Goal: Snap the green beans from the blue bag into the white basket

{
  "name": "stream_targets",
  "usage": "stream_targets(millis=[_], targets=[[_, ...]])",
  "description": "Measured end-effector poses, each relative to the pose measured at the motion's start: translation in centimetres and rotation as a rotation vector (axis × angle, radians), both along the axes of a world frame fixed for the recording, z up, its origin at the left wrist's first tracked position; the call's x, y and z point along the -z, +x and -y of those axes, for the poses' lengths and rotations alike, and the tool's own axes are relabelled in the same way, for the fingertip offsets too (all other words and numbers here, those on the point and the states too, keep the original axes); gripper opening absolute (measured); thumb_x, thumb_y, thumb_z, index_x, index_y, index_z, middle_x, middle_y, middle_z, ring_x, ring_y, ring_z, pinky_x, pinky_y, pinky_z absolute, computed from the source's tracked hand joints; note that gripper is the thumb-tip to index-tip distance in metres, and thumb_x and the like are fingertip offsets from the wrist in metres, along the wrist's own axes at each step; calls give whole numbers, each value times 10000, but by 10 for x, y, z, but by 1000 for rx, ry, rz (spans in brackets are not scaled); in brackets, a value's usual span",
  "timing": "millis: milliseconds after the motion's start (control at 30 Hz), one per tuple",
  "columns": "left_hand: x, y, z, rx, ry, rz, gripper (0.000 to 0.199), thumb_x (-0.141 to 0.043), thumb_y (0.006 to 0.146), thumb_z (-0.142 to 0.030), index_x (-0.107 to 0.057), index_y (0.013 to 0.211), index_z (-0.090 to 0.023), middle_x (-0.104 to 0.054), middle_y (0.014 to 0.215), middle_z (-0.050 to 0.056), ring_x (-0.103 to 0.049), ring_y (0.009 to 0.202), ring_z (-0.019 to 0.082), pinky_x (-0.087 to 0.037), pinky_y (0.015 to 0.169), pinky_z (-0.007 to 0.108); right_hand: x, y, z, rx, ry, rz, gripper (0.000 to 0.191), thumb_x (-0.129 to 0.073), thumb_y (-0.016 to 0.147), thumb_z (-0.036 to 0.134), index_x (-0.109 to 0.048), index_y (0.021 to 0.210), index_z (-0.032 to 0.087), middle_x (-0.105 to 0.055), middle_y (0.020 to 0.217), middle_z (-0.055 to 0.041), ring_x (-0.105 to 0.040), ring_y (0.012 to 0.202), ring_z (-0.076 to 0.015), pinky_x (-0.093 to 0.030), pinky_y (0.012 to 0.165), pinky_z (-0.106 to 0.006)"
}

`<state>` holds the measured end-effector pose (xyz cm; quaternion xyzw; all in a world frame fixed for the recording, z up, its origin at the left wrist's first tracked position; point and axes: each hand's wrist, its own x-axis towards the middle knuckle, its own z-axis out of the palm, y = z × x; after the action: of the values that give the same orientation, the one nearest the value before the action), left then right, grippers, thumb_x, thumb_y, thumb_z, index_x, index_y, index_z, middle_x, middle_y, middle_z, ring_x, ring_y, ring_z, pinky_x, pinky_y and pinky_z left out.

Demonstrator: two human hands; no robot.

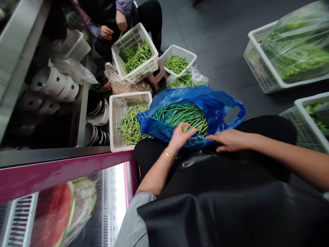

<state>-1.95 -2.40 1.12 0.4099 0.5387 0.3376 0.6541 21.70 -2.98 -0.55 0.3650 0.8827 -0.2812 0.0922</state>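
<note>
Across my lap lies an open blue plastic bag point(177, 95) full of long green beans point(186, 115). Over its near edge, my left hand point(181, 137) is closed, with a short bit of green bean point(185, 129) showing between thumb and fingers. A gold bangle circles that wrist. My right hand point(230, 140) is at the bag's near right edge, index finger stretched toward the left hand and another finger apart below it; I see nothing held in it. Just left of the bag, a white basket point(112, 120) holds snapped bean pieces point(132, 125).
Opposite, a person's hands point(120, 21) are above a tilted white basket point(138, 77) of beans. Behind the bag stands a smaller bean basket point(191, 56). Crates point(259, 65) of greens stand right. A metal shelf point(81, 120) and a pink-edged display case point(64, 171) border the left.
</note>
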Motion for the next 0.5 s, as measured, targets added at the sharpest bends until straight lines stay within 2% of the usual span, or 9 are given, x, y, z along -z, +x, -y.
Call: stream_targets(millis=[67,133,233,333,400,467,500], targets=[[-9,-24,-32,-91,141,-125,423,-822,587,-316,-569,897,-180,-460,618,-66,-423,540,65,-342,523,194,-2,-5,-37,57,2,100,532,-472,873,424,-489,1371,237,-724,913,-107,-664,754,-232,-398,602,-278],[-21,-50,-65,-198,211,-190,358,-795,632,-285,-578,897,-180,-491,632,-59,-477,583,77,-374,557,194,-4,-12,-79,151,14,226,546,-388,917,428,-440,1414,207,-712,996,-148,-669,852,-268,-429,642,-312],[-40,-86,-111,-319,239,-201,288,-763,686,-269,-565,877,-183,-461,580,-71,-468,529,67,-348,509,182,-5,-18,-134,375,59,419,479,-385,916,406,-609,1241,134,-682,1084,-208,-648,958,-318,-462,707,-375],[-49,-107,-155,-387,217,-113,233,-702,764,-316,-508,793,-189,-401,507,-89,-339,397,42,-247,415,182,-5,-19,-158,573,152,471,414,-412,904,356,-691,1060,93,-666,1099,-248,-637,987,-345,-461,759,-416],[-45,-107,-176,-388,155,-62,245,-644,812,-328,-463,726,-186,-415,491,-83,-281,359,32,-203,389,186,0,-27,-158,541,235,409,400,-409,904,340,-675,1074,95,-680,1056,-241,-643,964,-345,-455,750,-418],[-36,-96,-182,-382,81,-56,238,-621,823,-303,-463,697,-178,-421,475,-78,-265,342,30,-182,378,188,8,-39,-152,386,297,333,390,-406,904,335,-646,1115,111,-697,1009,-212,-653,919,-323,-448,711,-382],[-31,-88,-177,-386,66,-61,212,-627,813,-286,-489,702,-170,-408,463,-81,-261,338,30,-175,375,189,12,-46,-150,302,311,310,378,-407,903,327,-642,1112,116,-701,995,-199,-656,893,-307,-438,686,-354]])
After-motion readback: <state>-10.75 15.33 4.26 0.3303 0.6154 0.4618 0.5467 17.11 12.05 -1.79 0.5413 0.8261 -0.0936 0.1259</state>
